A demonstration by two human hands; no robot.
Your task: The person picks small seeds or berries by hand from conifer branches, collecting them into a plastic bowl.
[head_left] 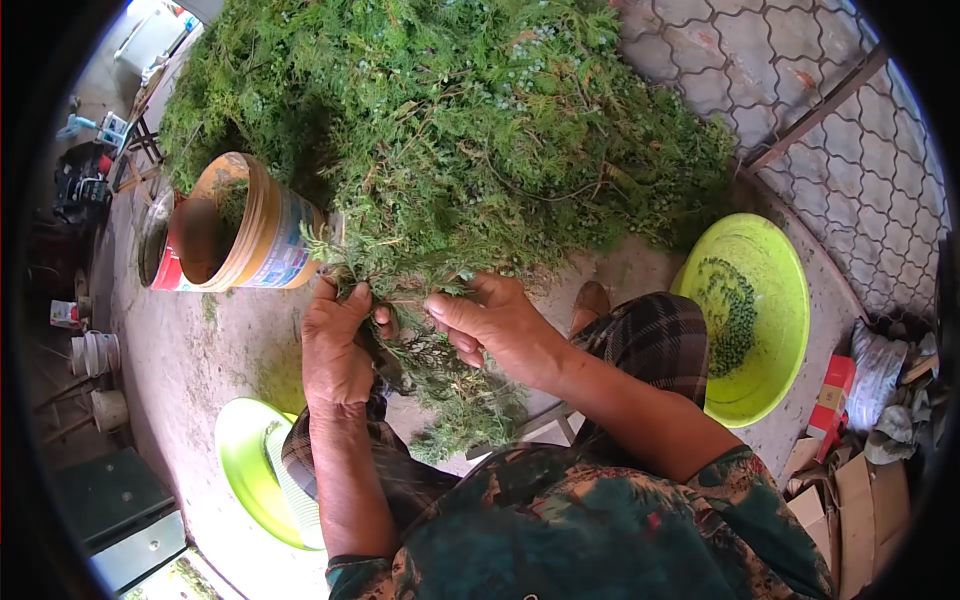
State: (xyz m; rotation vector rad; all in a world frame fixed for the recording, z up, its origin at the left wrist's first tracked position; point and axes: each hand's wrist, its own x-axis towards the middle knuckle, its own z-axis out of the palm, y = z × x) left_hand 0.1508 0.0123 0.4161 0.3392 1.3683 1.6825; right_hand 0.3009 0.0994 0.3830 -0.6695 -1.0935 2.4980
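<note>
A leafy green branch hangs between my two hands, its lower sprays over my lap. My left hand is closed on its stem, thumb and fingers pressed together. Just to the right, my right hand pinches the thin stem between thumb and fingers. Beyond both hands lies a large heap of green branches with small pale berries. On the right a yellow-green basin has many small green berries in it. Another yellow-green basin stands at the lower left, with a pale perforated piece in it.
An orange-brown bucket with greenery inside stands left of the heap, beside a red bucket. White buckets are farther left. A red box, cardboard and plastic bags lie at the right. Patterned paving is at the upper right.
</note>
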